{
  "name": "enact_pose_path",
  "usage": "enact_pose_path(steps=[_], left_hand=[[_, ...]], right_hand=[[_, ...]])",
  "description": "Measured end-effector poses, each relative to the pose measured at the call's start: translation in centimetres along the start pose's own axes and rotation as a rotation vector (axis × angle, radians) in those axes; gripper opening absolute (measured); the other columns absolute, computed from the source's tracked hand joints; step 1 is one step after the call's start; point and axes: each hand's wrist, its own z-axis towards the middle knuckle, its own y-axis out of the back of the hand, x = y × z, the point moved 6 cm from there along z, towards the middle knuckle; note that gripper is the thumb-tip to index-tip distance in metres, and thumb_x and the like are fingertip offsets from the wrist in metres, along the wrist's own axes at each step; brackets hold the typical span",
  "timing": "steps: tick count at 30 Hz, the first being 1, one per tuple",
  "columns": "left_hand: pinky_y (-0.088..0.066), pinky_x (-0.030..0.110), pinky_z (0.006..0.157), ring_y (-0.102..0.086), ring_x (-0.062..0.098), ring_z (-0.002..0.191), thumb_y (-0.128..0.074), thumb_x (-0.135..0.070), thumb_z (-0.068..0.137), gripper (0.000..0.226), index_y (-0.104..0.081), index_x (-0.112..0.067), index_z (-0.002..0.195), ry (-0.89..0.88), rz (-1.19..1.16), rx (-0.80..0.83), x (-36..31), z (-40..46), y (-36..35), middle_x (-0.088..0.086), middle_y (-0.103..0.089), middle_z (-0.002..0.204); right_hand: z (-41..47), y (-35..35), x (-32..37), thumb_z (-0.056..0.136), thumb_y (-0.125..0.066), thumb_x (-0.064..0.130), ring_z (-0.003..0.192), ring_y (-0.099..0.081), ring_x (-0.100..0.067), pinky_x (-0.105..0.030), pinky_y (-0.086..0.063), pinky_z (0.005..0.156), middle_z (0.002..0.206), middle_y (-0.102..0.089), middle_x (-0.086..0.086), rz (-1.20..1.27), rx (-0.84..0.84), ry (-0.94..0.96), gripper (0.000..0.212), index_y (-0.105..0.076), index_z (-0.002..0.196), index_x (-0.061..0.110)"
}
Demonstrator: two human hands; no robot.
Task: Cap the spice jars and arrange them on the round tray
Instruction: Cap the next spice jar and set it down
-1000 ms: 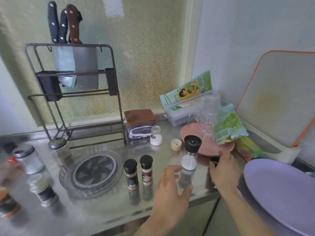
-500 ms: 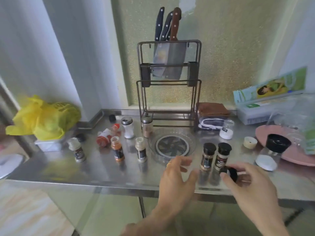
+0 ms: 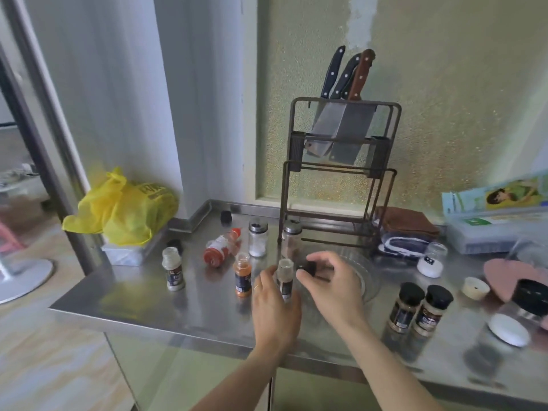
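Note:
My left hand [image 3: 274, 304] grips an uncapped pale spice jar [image 3: 285, 278] standing on the steel counter. My right hand [image 3: 333, 284] pinches a black cap [image 3: 308, 269] just right of the jar's mouth. Left of them stand an open orange jar [image 3: 243, 275] and an open jar with a dark label [image 3: 173, 272]. Two capped brown jars [image 3: 421, 308] stand at the right. The clear round tray [image 3: 367, 275] lies behind my right hand, partly hidden by it.
A knife rack [image 3: 338, 173] stands at the back with two glass shakers [image 3: 258, 237] in front. A red bottle [image 3: 221, 247] lies on its side. Loose black caps [image 3: 226, 216] sit at the back left. A yellow bag [image 3: 124, 209], a pink plate [image 3: 504, 277] and a salt grinder [image 3: 519, 315] flank the counter.
The view has swung left. My left hand moved from near the capped jars to the pale open jar and took hold of it. My right hand carried the black cap over beside its mouth.

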Motion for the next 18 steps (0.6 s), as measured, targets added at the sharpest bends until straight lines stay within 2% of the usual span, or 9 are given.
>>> enact_pose_path(steps=[2, 4, 6, 8, 10, 11, 13, 15, 18], left_hand=[[-0.046, 0.032, 0.100, -0.053, 0.020, 0.129, -0.068, -0.026, 0.091, 0.055, -0.044, -0.019, 0.140, -0.003, -0.014, -0.004, 0.0, 1.4, -0.7, -0.001, -0.058, 0.136], [-0.049, 0.035, 0.095, -0.058, 0.023, 0.125, -0.066, -0.022, 0.091, 0.053, -0.045, -0.017, 0.140, 0.003, -0.021, 0.016, 0.1, 2.5, -1.4, 0.002, -0.063, 0.132], [-0.053, 0.040, 0.084, -0.065, 0.027, 0.112, -0.064, -0.015, 0.089, 0.039, -0.052, -0.016, 0.126, 0.016, -0.032, 0.032, 0.6, 3.3, -2.0, 0.004, -0.070, 0.115], [-0.053, 0.041, 0.077, -0.068, 0.029, 0.101, -0.063, -0.010, 0.086, 0.028, -0.056, -0.016, 0.111, 0.021, -0.028, 0.029, 1.1, 3.7, -2.1, 0.002, -0.073, 0.102], [-0.054, 0.039, 0.074, -0.070, 0.026, 0.095, -0.064, -0.010, 0.085, 0.025, -0.060, -0.019, 0.108, -0.010, -0.023, 0.006, 1.2, 3.8, -1.8, -0.002, -0.075, 0.097], [-0.053, 0.036, 0.073, -0.070, 0.024, 0.093, -0.065, -0.011, 0.085, 0.025, -0.062, -0.021, 0.108, -0.039, -0.027, -0.004, 1.1, 3.7, -1.5, -0.004, -0.076, 0.095], [-0.047, 0.019, 0.068, -0.070, 0.018, 0.091, -0.070, -0.013, 0.084, 0.028, -0.065, -0.022, 0.109, -0.090, -0.037, -0.017, 0.8, 3.2, -0.9, -0.013, -0.073, 0.092], [-0.042, 0.005, 0.071, -0.068, 0.008, 0.093, -0.077, -0.017, 0.081, 0.042, -0.063, -0.025, 0.119, -0.136, -0.062, -0.013, 0.5, 2.6, -0.3, -0.020, -0.071, 0.097], [-0.040, 0.001, 0.076, -0.066, -0.002, 0.093, -0.083, -0.022, 0.077, 0.051, -0.058, -0.031, 0.120, -0.234, -0.079, -0.020, 0.0, 1.5, 0.4, -0.021, -0.075, 0.103]], right_hand=[[1.4, -1.1, -0.1, 0.081, -0.086, 0.018, 0.092, -0.069, 0.002, -0.010, -0.056, 0.077, 0.099, -0.074, 0.011, -0.001, -0.018, 0.001, 0.025, -0.070, 0.099, 0.024], [2.6, -2.1, -0.6, 0.080, -0.086, 0.019, 0.092, -0.070, 0.000, -0.024, -0.060, 0.086, 0.096, -0.074, 0.012, -0.033, -0.020, 0.012, 0.024, -0.070, 0.096, 0.027], [3.5, -2.7, -0.9, 0.080, -0.085, 0.017, 0.092, -0.071, -0.002, -0.034, -0.060, 0.090, 0.095, -0.074, 0.013, -0.062, 0.000, 0.036, 0.024, -0.069, 0.095, 0.028], [3.8, -3.3, -1.0, 0.081, -0.083, 0.012, 0.095, -0.071, -0.003, -0.036, -0.060, 0.091, 0.098, -0.074, 0.014, -0.102, 0.047, 0.083, 0.028, -0.069, 0.099, 0.027], [3.8, -3.6, -0.9, 0.081, -0.081, 0.011, 0.101, -0.070, -0.002, -0.035, -0.060, 0.094, 0.107, -0.073, 0.015, -0.163, 0.114, 0.153, 0.036, -0.070, 0.111, 0.029], [3.6, -3.5, -0.7, 0.081, -0.079, 0.013, 0.105, -0.069, -0.003, -0.035, -0.059, 0.096, 0.113, -0.071, 0.014, -0.202, 0.145, 0.188, 0.042, -0.070, 0.117, 0.032], [3.4, -3.1, -0.2, 0.082, -0.077, 0.016, 0.106, -0.068, -0.007, -0.033, -0.059, 0.096, 0.116, -0.066, 0.011, -0.288, 0.211, 0.236, 0.048, -0.070, 0.125, 0.036], [3.3, -2.4, 0.6, 0.083, -0.077, 0.016, 0.101, -0.068, -0.008, -0.030, -0.059, 0.093, 0.112, -0.064, 0.010, -0.378, 0.290, 0.259, 0.047, -0.072, 0.125, 0.036], [2.9, -0.9, 1.7, 0.081, -0.080, 0.023, 0.095, -0.070, -0.007, -0.030, -0.060, 0.089, 0.107, -0.068, 0.011, -0.432, 0.363, 0.229, 0.040, -0.073, 0.119, 0.035]])
